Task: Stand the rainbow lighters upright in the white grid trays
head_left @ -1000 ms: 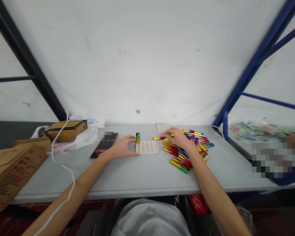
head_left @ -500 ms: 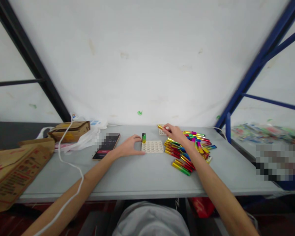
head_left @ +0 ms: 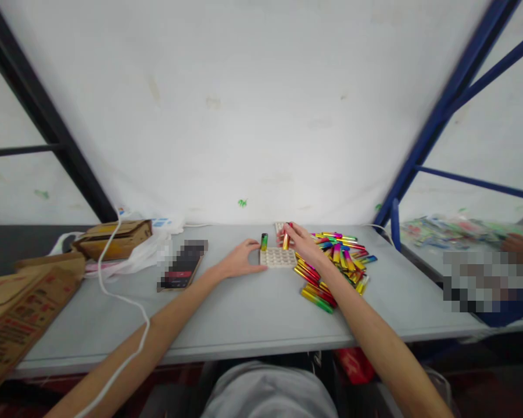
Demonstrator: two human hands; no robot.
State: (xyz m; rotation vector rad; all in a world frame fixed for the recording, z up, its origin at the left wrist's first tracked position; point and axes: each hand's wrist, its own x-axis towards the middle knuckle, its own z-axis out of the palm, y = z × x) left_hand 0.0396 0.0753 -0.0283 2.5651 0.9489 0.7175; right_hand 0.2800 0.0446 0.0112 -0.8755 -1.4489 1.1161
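Observation:
My left hand [head_left: 243, 259] holds the left end of a white tray [head_left: 275, 258] with rows of round holes, its thumb at the near corner and its fingers at the far side. One green-and-gold metallic tube [head_left: 264, 242] stands upright at the tray's far left corner. My right hand [head_left: 300, 241] is closed on a red-and-gold tube [head_left: 286, 239], held nearly upright at the tray's far right edge. Whether its lower end sits in a hole cannot be made out. A second white tray [head_left: 279, 226] lies behind, partly hidden by the right hand.
A pile of shiny multicoloured tubes [head_left: 337, 261] lies right of the tray. A phone [head_left: 183, 266] lies left, near cardboard boxes [head_left: 113, 239] and a plastic bag. A white cable [head_left: 133, 297] crosses above my left forearm. Another person's hand [head_left: 520, 247] shows at far right.
My right hand has brought the tube from over the back tray to the front one and turned it from lying flat to upright. The left hand and front tray have shifted slightly right.

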